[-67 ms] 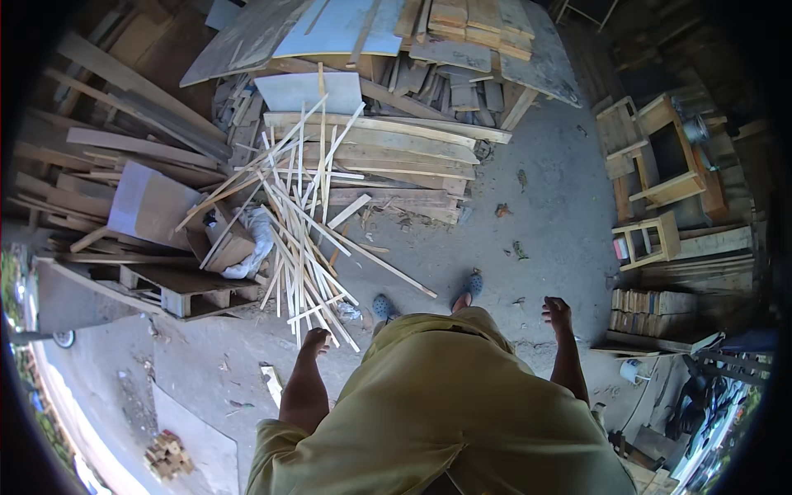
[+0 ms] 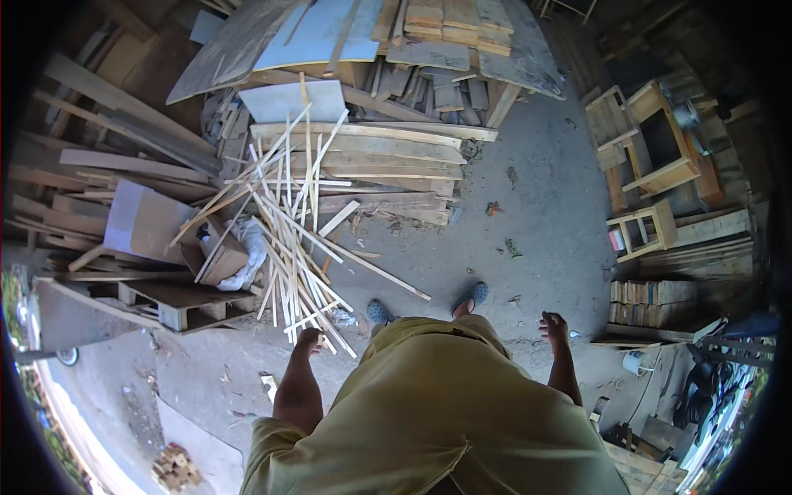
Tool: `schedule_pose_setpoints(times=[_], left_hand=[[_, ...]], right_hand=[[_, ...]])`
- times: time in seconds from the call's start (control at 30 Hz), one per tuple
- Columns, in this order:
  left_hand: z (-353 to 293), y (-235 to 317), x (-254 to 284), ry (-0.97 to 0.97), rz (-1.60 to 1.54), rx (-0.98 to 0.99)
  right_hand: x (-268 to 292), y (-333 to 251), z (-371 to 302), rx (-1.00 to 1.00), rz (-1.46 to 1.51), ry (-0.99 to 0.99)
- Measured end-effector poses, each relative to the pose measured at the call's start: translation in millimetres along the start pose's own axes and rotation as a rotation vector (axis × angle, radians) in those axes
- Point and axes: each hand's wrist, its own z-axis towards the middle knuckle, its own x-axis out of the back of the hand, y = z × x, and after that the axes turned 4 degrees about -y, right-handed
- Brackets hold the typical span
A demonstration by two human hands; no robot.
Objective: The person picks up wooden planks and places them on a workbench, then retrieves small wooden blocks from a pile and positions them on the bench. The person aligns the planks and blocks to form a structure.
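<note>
My left hand (image 2: 309,341) hangs at my left side, fingers loosely bent and apart, with nothing seen in it. Just past it in the view are the near ends of a loose, criss-crossed pile of thin wooden strips (image 2: 285,223); whether the hand touches any I cannot make out, but it seems above them. Away from my right side hangs my right hand (image 2: 554,327), fingers spread and slightly curled, holding nothing. Bare concrete floor (image 2: 536,272) lies below it.
Stacked boards (image 2: 388,153) lie ahead, behind the strips. On the left are a wooden pallet (image 2: 186,301) and a cardboard box (image 2: 148,221). Wooden frames (image 2: 660,140), a stack of short wood pieces (image 2: 648,304) and a small bucket (image 2: 634,363) line the right side.
The whole scene has shifted slightly left in the picture as my head turned a little. Both hands stay at my sides, the right one's fingers a little more spread.
</note>
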Motion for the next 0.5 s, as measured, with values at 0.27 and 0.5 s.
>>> schedule_pose_setpoints(times=[0.27, 0.5], left_hand=[[-30, 259, -106, 0.09, -0.029, -0.36], [-64, 432, -286, 0.119, 0.82, -1.261]], right_hand=[[106, 243, -21, -0.493, 0.185, 0.051], [223, 291, 19, -0.585, 0.465, 0.197]])
